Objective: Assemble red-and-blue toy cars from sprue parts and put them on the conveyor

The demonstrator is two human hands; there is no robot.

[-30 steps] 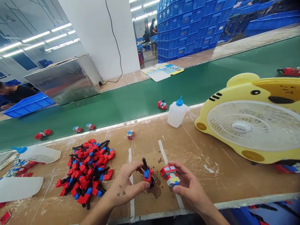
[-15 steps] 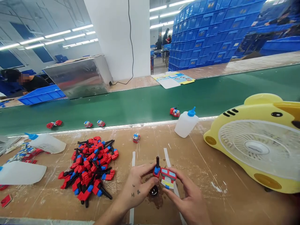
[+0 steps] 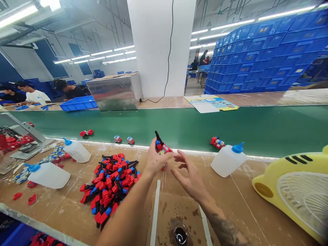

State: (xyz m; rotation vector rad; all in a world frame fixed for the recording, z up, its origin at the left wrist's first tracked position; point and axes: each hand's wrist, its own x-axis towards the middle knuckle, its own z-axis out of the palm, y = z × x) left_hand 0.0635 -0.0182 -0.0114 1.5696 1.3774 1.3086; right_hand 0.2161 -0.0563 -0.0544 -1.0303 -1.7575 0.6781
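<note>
My left hand (image 3: 155,160) is closed around a small toy robot torso (image 3: 166,149) in red, blue and grey, with a black-barrelled arm piece (image 3: 158,139) at its upper left. Much of the toy is hidden by fingers and thumb. Just to the right, my right hand (image 3: 189,176) has its fingers apart and bent, with nothing visible in them. Partly covered below my left hand is a small red piece (image 3: 164,166) on the table. A heap of red, blue and black arm pieces (image 3: 110,186) lies left of my forearms.
A small dark round dish (image 3: 180,235) stands between two white tape strips. White bottles with blue caps (image 3: 228,160) stand or lie to both sides. Toy parts (image 3: 130,140) rest on the green belt (image 3: 153,124). A yellow fan (image 3: 294,191) occupies the right; people (image 3: 36,94) sit far left.
Both hands have moved forward toward the belt, away from the dish. My right hand has let go of the torso, which stays in my left hand with the arm piece. The view has tilted up.
</note>
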